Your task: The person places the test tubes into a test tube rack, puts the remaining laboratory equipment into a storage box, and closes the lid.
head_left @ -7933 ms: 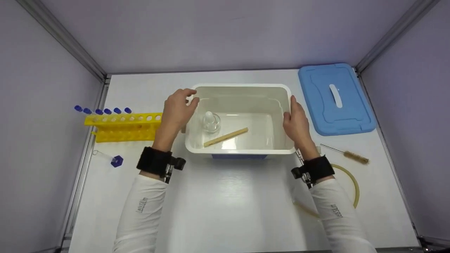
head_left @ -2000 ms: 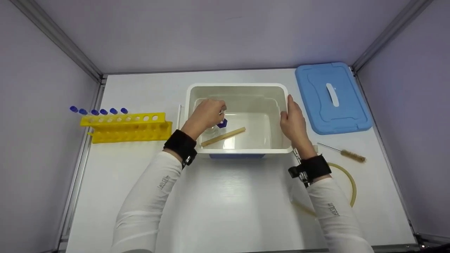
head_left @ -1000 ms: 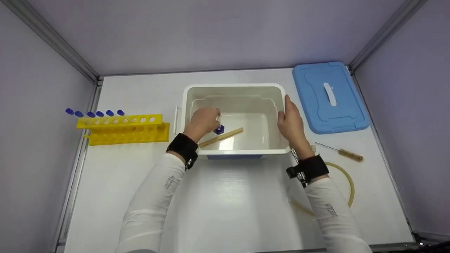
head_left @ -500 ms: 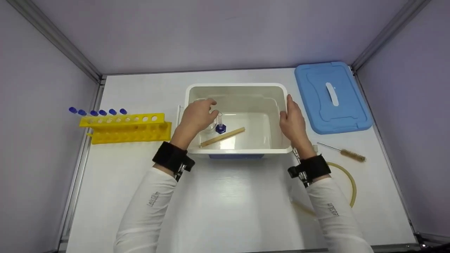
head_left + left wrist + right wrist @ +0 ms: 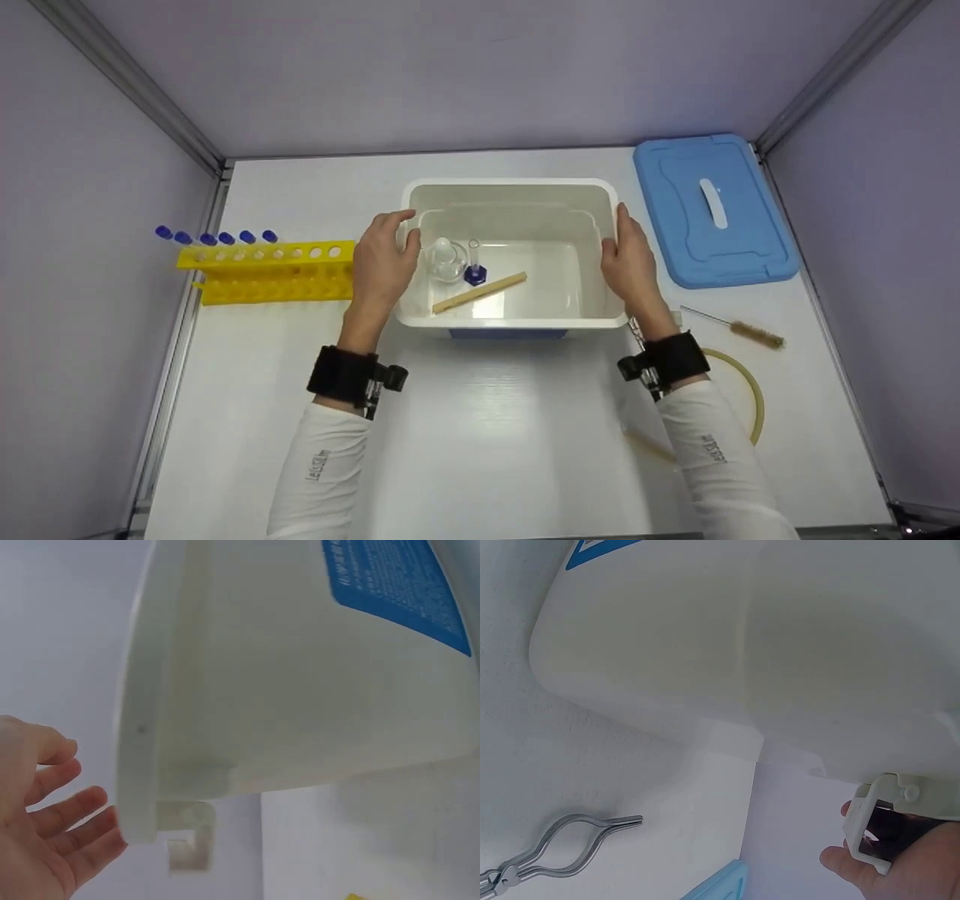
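Observation:
A white plastic bin (image 5: pixel 510 324) stands mid-table. In it, a small measuring cylinder (image 5: pixel 475 274) is upright on its blue hexagonal base. To its left is a glass alcohol lamp (image 5: pixel 448 261) with a white cap, and in front lies a wooden strip (image 5: pixel 480 292). My left hand (image 5: pixel 384 262) is by the bin's left rim, empty, fingers spread and loosely bent; the left wrist view shows its fingertips right at the rim. At the right rim my right hand (image 5: pixel 631 264) rests with straight fingers outside and the thumb near the top edge, beside a latch (image 5: pixel 885 821).
Left stands a yellow rack (image 5: pixel 270 289) with several blue-capped tubes (image 5: pixel 226 238). A blue lid (image 5: pixel 720 217) lies back right. Nearer are a tube brush (image 5: pixel 757 334), a yellowish rubber hose (image 5: pixel 759 397) and metal tongs (image 5: pixel 570 844). Panels enclose the table.
The measuring cylinder lay on the table left of the bin; my left hand carried it in, stood it beside the lamp, let go and drew back to the left rim. My right hand stayed.

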### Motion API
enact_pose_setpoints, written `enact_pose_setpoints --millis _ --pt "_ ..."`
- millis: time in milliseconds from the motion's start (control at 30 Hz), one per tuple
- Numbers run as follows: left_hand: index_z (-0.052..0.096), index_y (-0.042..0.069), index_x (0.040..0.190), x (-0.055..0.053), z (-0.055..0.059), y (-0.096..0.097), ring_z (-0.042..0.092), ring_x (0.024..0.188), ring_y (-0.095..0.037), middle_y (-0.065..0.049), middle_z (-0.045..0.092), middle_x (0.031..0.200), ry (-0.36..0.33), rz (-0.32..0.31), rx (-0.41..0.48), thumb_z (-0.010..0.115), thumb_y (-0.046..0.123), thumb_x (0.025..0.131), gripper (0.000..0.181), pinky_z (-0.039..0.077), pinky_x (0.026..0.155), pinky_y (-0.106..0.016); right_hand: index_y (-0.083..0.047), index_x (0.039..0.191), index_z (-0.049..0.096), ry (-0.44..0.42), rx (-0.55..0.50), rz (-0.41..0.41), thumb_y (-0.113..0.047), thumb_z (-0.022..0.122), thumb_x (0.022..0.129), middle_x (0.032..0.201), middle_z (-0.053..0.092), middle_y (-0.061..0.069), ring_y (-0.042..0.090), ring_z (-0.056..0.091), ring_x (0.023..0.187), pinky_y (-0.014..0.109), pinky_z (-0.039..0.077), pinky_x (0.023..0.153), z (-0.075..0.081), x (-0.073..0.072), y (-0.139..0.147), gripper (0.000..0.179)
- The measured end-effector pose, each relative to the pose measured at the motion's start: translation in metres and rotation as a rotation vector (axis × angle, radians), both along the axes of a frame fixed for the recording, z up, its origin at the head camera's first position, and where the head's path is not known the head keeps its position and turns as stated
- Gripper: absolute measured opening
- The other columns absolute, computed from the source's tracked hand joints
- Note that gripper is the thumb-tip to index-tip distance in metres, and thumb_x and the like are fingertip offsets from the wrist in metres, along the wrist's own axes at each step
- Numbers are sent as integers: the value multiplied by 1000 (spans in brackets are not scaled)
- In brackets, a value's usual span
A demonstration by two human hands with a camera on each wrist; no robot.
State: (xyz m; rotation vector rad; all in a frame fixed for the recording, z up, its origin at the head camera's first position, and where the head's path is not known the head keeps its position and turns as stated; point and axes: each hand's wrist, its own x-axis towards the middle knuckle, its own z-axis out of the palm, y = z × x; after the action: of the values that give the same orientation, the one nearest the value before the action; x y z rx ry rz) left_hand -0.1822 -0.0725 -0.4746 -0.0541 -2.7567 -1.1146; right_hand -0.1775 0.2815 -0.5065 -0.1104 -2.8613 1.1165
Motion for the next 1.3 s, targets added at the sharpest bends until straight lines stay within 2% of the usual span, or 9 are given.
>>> enact_pose_setpoints --millis 100,233,367,500,733,867,967,1100,1300 --pt "65 4 139 3 -16 -2 61 134 -39 -20 63 144 -13 36 35 63 17 103 39 49 116 -50 9 163 21 3 0 -4 -5 43 105 161 37 36 49 38 152 60 34 125 0 0 0 63" --pt "55 3 149 5 -35 -2 51 144 -40 -23 49 157 -68 69 99 61 19 103 49 41 124 -51 10 162 21 14 -3 -4 -4 43 105 161 38 37 49 39 152 59 34 126 -2 1 -1 63" --pt "46 1 156 7 -45 -1 45 150 -40 -24 39 164 -121 114 194 58 18 104 56 36 128 -50 11 162 22 23 -19 -2 -4 43 105 161 38 36 48 38 153 57 33 127 -2 0 -1 63" --pt "47 1 156 7 -47 1 43 153 -39 -24 41 164 -144 141 254 57 18 105 54 34 129 -49 10 162 22 23 -30 -8 -4 43 106 163 36 35 47 37 154 57 32 128 -2 0 0 62" --pt "49 -2 153 8 -47 0 43 152 -40 -26 43 162 -132 136 244 57 15 106 51 35 129 -49 10 163 21 8 -87 -2 -11 46 107 164 34 36 47 33 156 56 28 130 1 0 1 65" --pt "49 -2 153 7 -47 1 45 151 -41 -26 43 161 -127 130 224 56 16 106 51 36 128 -50 9 162 26 14 -183 -14 -15 50 108 159 41 35 46 44 149 56 38 125 5 3 7 63" --pt "49 -1 154 7 -46 1 45 151 -40 -25 43 161 -135 130 208 56 17 106 51 36 128 -50 9 158 36 62 -195 -20 -14 52 108 155 47 35 46 49 146 56 40 123 10 7 18 57" --pt "49 -1 154 6 -46 1 46 150 -41 -25 44 161 -137 134 199 55 17 107 51 37 127 -50 9 152 48 128 -168 -13 -11 52 107 157 47 33 47 41 152 59 33 127 18 14 43 49" --pt "50 -2 153 7 -47 1 48 148 -41 -26 44 160 -126 125 197 56 17 106 50 40 125 -50 9 146 55 154 -45 31 -9 54 107 155 49 34 53 44 146 67 36 120 19 30 93 43"
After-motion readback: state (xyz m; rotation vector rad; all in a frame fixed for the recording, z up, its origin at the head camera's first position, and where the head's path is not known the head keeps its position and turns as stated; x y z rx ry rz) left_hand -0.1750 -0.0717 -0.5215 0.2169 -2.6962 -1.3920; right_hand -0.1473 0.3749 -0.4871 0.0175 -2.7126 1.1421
